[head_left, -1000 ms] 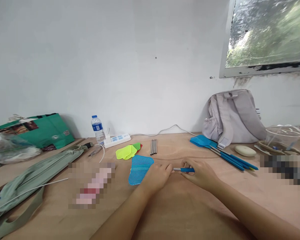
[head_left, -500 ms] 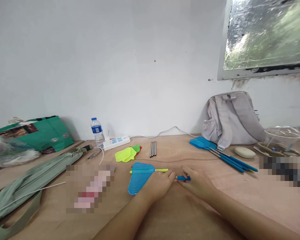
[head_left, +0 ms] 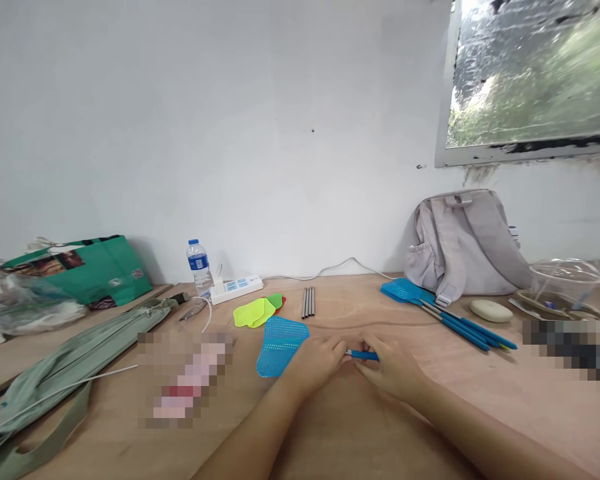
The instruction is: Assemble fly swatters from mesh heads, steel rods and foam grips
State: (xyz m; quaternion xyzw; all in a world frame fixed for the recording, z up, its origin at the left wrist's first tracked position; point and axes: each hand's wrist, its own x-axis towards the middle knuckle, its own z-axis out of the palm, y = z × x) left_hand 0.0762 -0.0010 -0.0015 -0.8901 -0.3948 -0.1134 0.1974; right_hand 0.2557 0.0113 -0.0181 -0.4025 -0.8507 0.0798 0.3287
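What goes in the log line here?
left hand: on blue swatter head | right hand: grips blue handle | both on table

We see a matt plywood desk (head_left: 360, 427), perforated plastic swatter head (head_left: 279, 345) with glossy blue plastic handle (head_left: 365, 355), bare metal rods (head_left: 308, 302), soft grey cloth backpack (head_left: 467, 243), clear plastic bottle (head_left: 199, 267).

Plain white wall (head_left: 260, 133) fills the back, small dark speck near 12 o'clock, grime streaks under the window (head_left: 535, 73) at 2 o'clock. Window has a white frame with peeling paint, wet or frosted glass, blurred greenery behind; soft daylight comes through it. Light plywood table (head_left: 360, 427) spans the whole lower half, butting the wall.
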